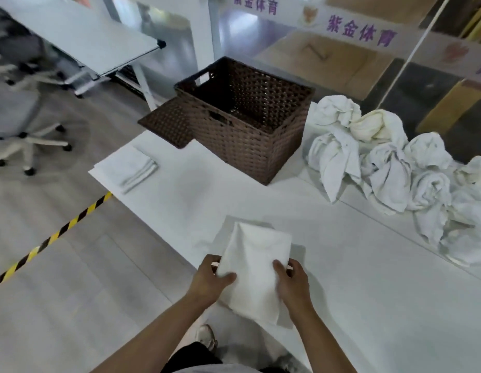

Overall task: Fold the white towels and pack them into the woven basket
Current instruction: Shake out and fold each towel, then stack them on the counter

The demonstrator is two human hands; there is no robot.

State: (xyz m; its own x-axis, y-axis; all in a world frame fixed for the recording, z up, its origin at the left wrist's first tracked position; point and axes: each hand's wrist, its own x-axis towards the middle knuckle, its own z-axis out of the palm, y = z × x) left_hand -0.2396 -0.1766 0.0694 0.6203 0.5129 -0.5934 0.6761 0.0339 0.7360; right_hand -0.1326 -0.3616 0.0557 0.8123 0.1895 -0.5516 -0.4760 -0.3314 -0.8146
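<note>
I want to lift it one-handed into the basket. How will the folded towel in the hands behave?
Probably floppy: the folded towel is soft cloth, and both the left hand and right hand hold it. It looks light. One-handed, its layers may sag or unfold before reaching the basket.

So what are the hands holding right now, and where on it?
Both hold one folded white towel over the table: the left hand pinches its left edge, and the right hand grips its right edge near the person.
</note>
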